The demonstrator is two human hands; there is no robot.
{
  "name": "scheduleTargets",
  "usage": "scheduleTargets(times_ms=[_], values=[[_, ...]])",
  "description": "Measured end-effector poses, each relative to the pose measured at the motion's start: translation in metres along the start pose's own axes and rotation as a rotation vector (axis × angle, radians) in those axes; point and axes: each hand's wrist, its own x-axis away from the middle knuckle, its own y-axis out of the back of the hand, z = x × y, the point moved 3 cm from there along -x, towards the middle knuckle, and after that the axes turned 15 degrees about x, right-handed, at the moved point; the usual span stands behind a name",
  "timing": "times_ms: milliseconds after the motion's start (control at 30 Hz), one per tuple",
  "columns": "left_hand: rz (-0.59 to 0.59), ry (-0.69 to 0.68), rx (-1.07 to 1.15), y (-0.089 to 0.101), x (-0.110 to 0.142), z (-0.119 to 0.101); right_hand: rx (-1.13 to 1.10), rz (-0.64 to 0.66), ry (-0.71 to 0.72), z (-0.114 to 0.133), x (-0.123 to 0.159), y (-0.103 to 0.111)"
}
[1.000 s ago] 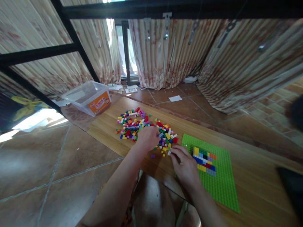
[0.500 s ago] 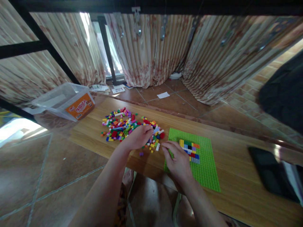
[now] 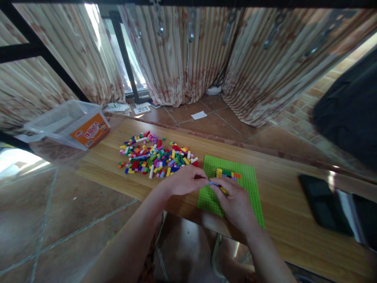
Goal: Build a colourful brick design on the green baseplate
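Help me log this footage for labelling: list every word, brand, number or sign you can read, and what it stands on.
"牛…人": probably the first and last large white characters on the orange label of the clear tub; the middle and smaller print are too blurred.
Printed booklet on the floor: too small to read.
Papers beside it: too small to read.
Brick pile: no readable marks.

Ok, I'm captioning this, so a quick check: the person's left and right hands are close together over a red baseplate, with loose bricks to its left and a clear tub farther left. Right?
Only the colour is wrong: the head view shows a green baseplate. The left hand, right hand, loose bricks and clear tub are as you say.
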Motion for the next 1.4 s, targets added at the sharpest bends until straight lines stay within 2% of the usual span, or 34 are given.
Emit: scheduleTargets(times_ms=[200,300,400,500,800,1400], values=[[-0.097,0.05,-0.096,-0.013,-0.006,-0.003,0.06,0.019,-0.139,-0.044,0.018,0.02],[-0.147,0.082,-0.126,-0.018,-0.009,-0.002,0.059,0.031,-0.222,-0.055,0.019,0.024],[-0.175,0.097,-0.13,-0.023,-0.012,-0.003,0.032,0.066,-0.262,-0.054,0.018,0.021],[-0.174,0.11,-0.133,-0.028,-0.014,-0.004,0.001,0.093,-0.234,-0.048,0.016,0.018],[-0.195,0.106,-0.169,-0.034,-0.021,-0.006,0.133,0.038,-0.168,-0.04,0.012,0.013],[-0.243,0.137,-0.207,-0.04,-0.028,0.0,0.148,0.04,-0.181,-0.043,0.013,0.013]])
